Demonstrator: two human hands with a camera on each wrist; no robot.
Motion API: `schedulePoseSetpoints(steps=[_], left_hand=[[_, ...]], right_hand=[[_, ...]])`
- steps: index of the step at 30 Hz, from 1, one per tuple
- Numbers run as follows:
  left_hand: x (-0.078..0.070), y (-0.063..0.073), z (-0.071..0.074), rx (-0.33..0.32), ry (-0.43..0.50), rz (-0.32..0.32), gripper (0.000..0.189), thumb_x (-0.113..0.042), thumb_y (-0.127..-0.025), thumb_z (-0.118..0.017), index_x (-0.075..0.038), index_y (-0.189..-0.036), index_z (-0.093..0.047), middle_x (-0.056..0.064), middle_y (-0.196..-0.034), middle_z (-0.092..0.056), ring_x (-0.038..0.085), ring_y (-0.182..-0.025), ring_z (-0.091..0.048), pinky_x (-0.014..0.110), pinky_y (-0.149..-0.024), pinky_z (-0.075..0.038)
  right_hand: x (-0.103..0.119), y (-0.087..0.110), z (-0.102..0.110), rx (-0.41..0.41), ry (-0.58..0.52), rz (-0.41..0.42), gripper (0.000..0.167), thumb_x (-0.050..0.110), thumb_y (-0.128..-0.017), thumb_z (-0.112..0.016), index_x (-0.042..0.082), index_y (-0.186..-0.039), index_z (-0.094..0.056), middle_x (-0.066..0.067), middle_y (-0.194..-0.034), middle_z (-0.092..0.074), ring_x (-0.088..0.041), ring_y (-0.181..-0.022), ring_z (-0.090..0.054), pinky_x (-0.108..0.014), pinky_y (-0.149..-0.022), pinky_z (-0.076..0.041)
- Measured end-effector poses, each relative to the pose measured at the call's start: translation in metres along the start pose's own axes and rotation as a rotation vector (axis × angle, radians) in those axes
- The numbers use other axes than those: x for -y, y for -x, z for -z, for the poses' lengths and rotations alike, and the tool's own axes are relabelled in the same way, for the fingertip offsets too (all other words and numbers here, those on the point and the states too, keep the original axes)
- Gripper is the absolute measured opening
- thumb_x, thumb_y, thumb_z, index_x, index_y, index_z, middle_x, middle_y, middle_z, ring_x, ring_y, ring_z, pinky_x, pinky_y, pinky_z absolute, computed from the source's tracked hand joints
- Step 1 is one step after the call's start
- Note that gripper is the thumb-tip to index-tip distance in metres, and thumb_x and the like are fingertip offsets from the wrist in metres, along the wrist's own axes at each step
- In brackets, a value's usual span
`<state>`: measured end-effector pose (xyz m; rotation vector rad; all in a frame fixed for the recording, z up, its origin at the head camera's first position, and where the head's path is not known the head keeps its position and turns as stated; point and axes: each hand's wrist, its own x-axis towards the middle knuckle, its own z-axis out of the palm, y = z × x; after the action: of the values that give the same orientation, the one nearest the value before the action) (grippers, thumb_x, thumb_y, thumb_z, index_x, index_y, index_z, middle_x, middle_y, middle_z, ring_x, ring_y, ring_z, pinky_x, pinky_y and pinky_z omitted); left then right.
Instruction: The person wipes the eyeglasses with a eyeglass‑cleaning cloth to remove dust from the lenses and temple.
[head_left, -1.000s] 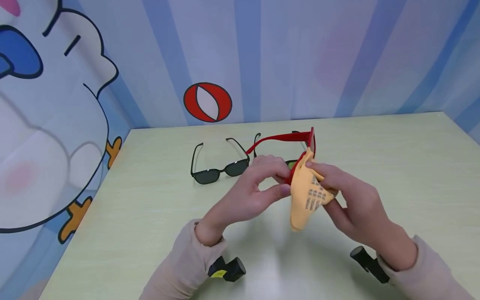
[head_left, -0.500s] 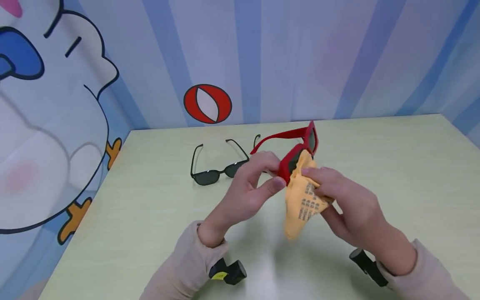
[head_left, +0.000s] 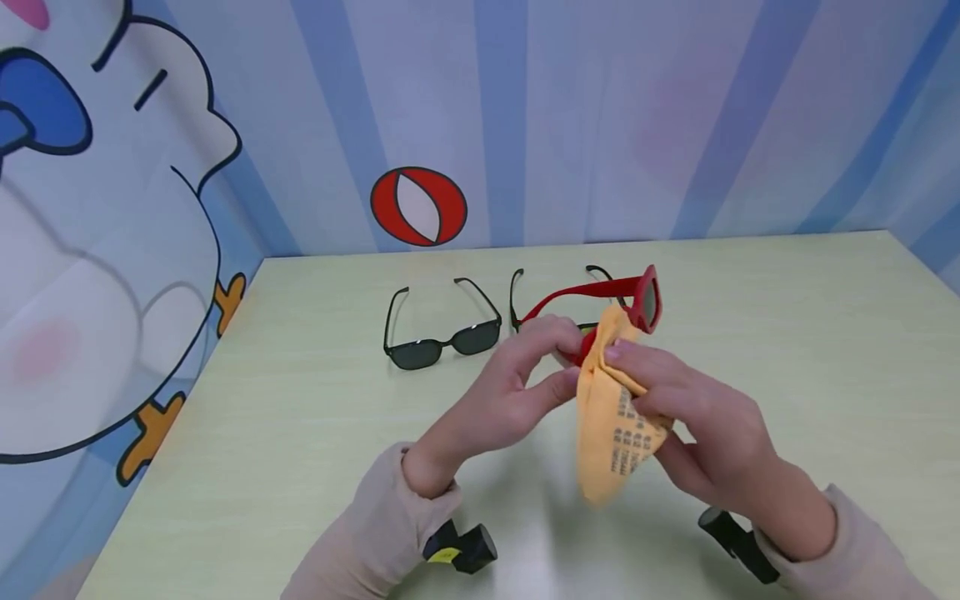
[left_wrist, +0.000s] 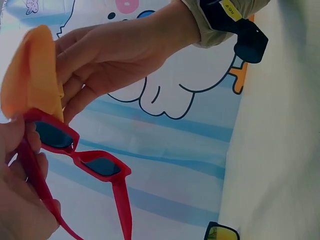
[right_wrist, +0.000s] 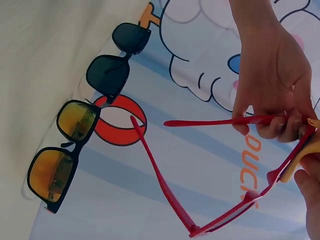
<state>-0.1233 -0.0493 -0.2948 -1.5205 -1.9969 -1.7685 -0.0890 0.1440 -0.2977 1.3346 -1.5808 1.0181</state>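
Red-framed sunglasses (head_left: 647,302) with dark lenses are held up above the table, temples unfolded. My left hand (head_left: 517,392) grips them by the near end of the frame and its temple, as the left wrist view shows on the red sunglasses (left_wrist: 102,165). My right hand (head_left: 705,417) pinches a yellow-orange cloth (head_left: 611,417) with dark printed text. The cloth lies against the near lens and covers much of it in the head view. In the right wrist view the cloth (right_wrist: 309,147) sits at the frame's end, by the left hand's fingers.
Black sunglasses with dark lenses (head_left: 417,354) stand unfolded on the pale table (head_left: 262,433), left of the hands. Another black pair with yellow-tinted lenses (right_wrist: 52,175) is behind the red ones, partly hidden in the head view. A patterned backdrop (head_left: 570,117) rises at the table's back edge.
The red sunglasses tilted up and showed more of the near lens half a second ago; now they sit lower and further right. The cloth still presses on the near lens, having shifted slightly.
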Motion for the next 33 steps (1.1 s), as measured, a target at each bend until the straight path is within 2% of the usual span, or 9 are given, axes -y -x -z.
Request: schedulePoseSetpoints(steps=[4, 9, 12, 17, 19, 23, 26, 29, 33], left_hand=[[0.001, 0.001, 0.003, -0.05, -0.043, 0.0, 0.009, -0.006, -0.092, -0.057, 0.001, -0.098, -0.054, 0.012, -0.092, -0.053, 0.022, -0.094, -0.048, 0.034, -0.087, -0.042], [0.002, 0.002, 0.006, -0.091, -0.006, 0.019, 0.037, -0.035, -0.095, -0.051, 0.002, -0.097, -0.053, 0.013, -0.091, -0.052, 0.023, -0.092, -0.047, 0.034, -0.083, -0.043], [0.001, 0.001, 0.006, -0.106, 0.058, 0.042, 0.046, -0.042, -0.094, -0.05, 0.004, -0.097, -0.052, 0.015, -0.09, -0.052, 0.024, -0.09, -0.048, 0.034, -0.081, -0.044], [-0.001, 0.0, 0.006, -0.122, 0.139, 0.078, 0.047, -0.041, -0.093, -0.052, 0.006, -0.098, -0.05, 0.019, -0.092, -0.051, 0.021, -0.092, -0.047, 0.033, -0.079, -0.044], [0.0, -0.001, 0.006, -0.124, 0.165, 0.078, 0.046, -0.039, -0.094, -0.053, 0.007, -0.099, -0.05, 0.02, -0.093, -0.05, 0.02, -0.093, -0.046, 0.033, -0.08, -0.044], [0.0, -0.002, 0.006, -0.121, 0.198, 0.068, 0.044, -0.036, -0.094, -0.053, 0.008, -0.1, -0.049, 0.021, -0.094, -0.05, 0.021, -0.094, -0.046, 0.035, -0.081, -0.044], [0.001, -0.001, 0.006, -0.123, 0.24, 0.059, 0.046, -0.035, -0.094, -0.053, 0.01, -0.101, -0.048, 0.016, -0.095, -0.051, 0.02, -0.096, -0.047, 0.034, -0.082, -0.046], [0.0, -0.001, 0.006, -0.129, 0.322, 0.048, 0.05, -0.034, -0.094, -0.055, 0.014, -0.101, -0.044, 0.007, -0.097, -0.052, 0.019, -0.098, -0.046, 0.033, -0.081, -0.047], [-0.002, 0.0, 0.006, -0.119, 0.411, 0.046, 0.044, -0.033, -0.093, -0.056, 0.009, -0.101, -0.046, -0.001, -0.098, -0.051, 0.018, -0.099, -0.045, 0.032, -0.08, -0.047]], right_hand=[[0.0, -0.001, 0.0, 0.035, 0.033, 0.04, 0.024, 0.015, -0.094, -0.056, -0.007, -0.086, -0.052, -0.016, -0.115, -0.063, -0.018, -0.116, -0.055, -0.025, -0.093, -0.041], [-0.002, 0.002, 0.007, 0.125, 0.216, -0.005, 0.031, 0.023, -0.097, -0.051, -0.005, -0.084, -0.055, -0.016, -0.104, -0.066, -0.01, -0.117, -0.053, -0.019, -0.091, -0.041], [-0.008, 0.005, 0.013, 0.145, 0.279, -0.076, 0.036, 0.027, -0.097, -0.05, -0.007, -0.09, -0.059, -0.018, -0.101, -0.066, -0.006, -0.114, -0.054, -0.016, -0.09, -0.041], [-0.015, 0.01, 0.028, 0.134, 0.286, -0.208, 0.043, 0.031, -0.097, -0.049, -0.01, -0.098, -0.059, -0.008, -0.112, -0.065, 0.003, -0.108, -0.055, -0.01, -0.084, -0.042], [-0.016, 0.009, 0.034, 0.072, 0.237, -0.243, 0.044, 0.031, -0.097, -0.05, -0.013, -0.094, -0.056, -0.004, -0.113, -0.065, 0.002, -0.106, -0.056, -0.011, -0.083, -0.043], [-0.017, 0.003, 0.045, -0.123, 0.121, -0.326, 0.041, 0.019, -0.094, -0.056, -0.022, -0.091, -0.048, -0.004, -0.106, -0.065, -0.008, -0.101, -0.062, -0.015, -0.083, -0.046], [-0.018, 0.001, 0.054, -0.187, 0.162, -0.407, 0.037, 0.012, -0.093, -0.058, -0.024, -0.094, -0.047, -0.003, -0.106, -0.065, -0.008, -0.1, -0.062, -0.016, -0.083, -0.046], [-0.02, 0.003, 0.061, -0.129, 0.252, -0.463, 0.033, 0.011, -0.093, -0.057, -0.021, -0.099, -0.05, -0.007, -0.11, -0.064, -0.006, -0.102, -0.061, -0.016, -0.086, -0.045], [-0.024, 0.007, 0.056, 0.002, 0.307, -0.434, 0.04, 0.023, -0.097, -0.05, -0.015, -0.107, -0.056, -0.018, -0.113, -0.063, -0.005, -0.108, -0.058, -0.015, -0.089, -0.042]])
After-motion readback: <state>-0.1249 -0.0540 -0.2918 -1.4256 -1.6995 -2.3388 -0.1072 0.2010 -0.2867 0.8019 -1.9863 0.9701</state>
